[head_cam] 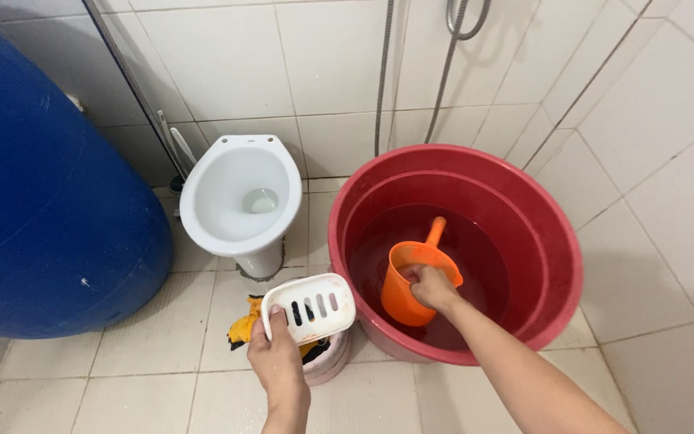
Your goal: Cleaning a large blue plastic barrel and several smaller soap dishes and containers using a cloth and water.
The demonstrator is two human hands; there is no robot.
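A view looking down into a tiled bathroom, with a large red tub (552,265) as the main landmark, standing on the tiled floor (146,378) in the corner and holding dark water.

The right hand (431,287) reaches over the tub's near rim, and its fingers are closed around the rim of an orange scoop (410,293). The scoop sits inside the tub, tilted, with its long handle pointing up and away toward the far wall.

Just to the left of the tub, the left hand (277,358) holds a white slotted tray (309,306) by its lower left corner, fingers wrapped around the edge. The tray hovers tilted over a small pink bucket (331,362), which touches the tub's outer wall. Yellow and dark cloth (244,325) spills out beneath the tray.

Farther left of the tub stands a white toilet bowl (240,197), and beyond it, a big blue barrel (42,193). Behind the tub, hoses (443,72) hang down the white tiled wall.
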